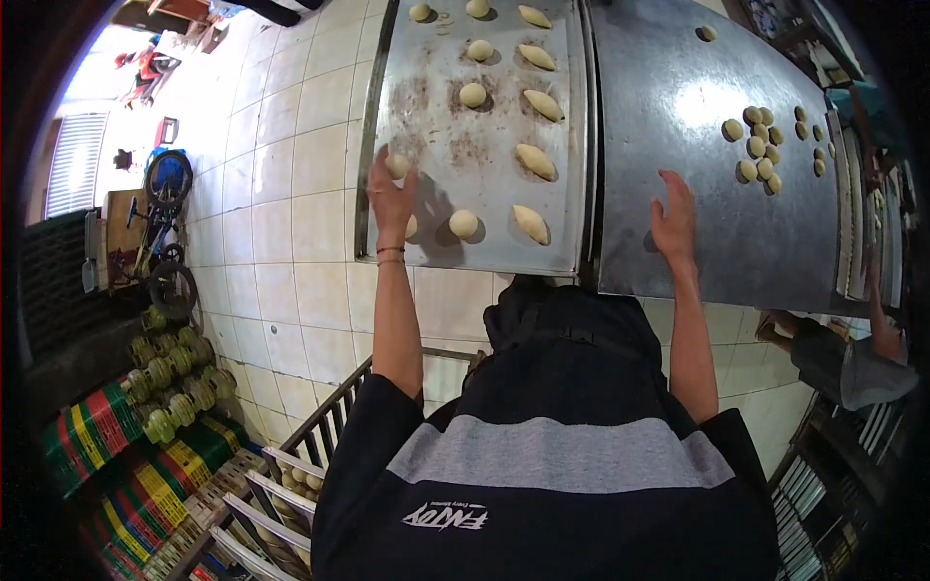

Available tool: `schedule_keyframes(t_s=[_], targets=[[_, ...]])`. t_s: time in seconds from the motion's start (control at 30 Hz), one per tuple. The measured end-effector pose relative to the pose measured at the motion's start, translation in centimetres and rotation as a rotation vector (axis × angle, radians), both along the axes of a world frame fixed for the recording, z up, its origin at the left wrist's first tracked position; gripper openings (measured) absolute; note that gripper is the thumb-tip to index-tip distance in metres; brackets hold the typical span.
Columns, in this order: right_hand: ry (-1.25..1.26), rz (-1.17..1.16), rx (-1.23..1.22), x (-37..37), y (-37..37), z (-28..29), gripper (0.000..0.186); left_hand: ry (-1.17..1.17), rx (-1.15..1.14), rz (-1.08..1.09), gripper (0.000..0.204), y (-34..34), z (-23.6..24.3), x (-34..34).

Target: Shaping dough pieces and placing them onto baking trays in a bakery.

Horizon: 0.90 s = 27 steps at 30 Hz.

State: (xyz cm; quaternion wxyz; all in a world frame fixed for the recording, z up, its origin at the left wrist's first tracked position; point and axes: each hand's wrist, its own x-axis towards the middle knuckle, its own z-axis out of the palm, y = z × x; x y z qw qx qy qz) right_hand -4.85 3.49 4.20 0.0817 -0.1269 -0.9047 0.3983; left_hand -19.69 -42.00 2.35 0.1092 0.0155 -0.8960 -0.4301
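Note:
My left hand (390,205) reaches over the left side of a metal baking tray (426,126). Its fingers and thumb close around a pale dough ball (397,167). Another ball partly shows beside that wrist, and a round dough ball (463,225) sits to its right. Along the tray's right side runs a column of pointed, spindle-shaped dough pieces (536,163). My right hand (673,221) hovers over the grey metal tabletop (717,232), its thumb and fingers apart, with nothing visible in them.
Several small dough balls (757,147) cluster on the tabletop's right half; one dough ball (707,33) lies apart at the back. A rack (266,504) stands at lower left near stacked coloured crates (165,484). A bicycle (165,223) is at far left. Another person (862,363) is at the right edge.

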Motion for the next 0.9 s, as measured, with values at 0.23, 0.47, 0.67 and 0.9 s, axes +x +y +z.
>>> schedule_keyframes(t_s=[0.23, 0.47, 0.67, 0.9], targets=[[-0.444, -0.095, 0.381, 7.2, 3.3, -5.2, 0.041, 0.18, -0.265, 0.039, 0.079, 2.8, -1.6, 2.6], [0.074, 0.072, -0.26, 4.2, -1.0, 5.6, 0.035, -0.609, 0.809, -0.571, 0.036, 18.7, 3.9, 11.6], [0.326, 0.217, -0.258, 2.9, -2.1, 9.9, 0.037, -0.594, 0.957, -0.546, 0.032, 27.5, 10.5, 13.2], [0.141, 0.215, -1.175, 3.9, 4.7, 11.1, 0.027, -0.527, 0.981, -0.669, 0.04, 32.5, 14.4, 15.8]])
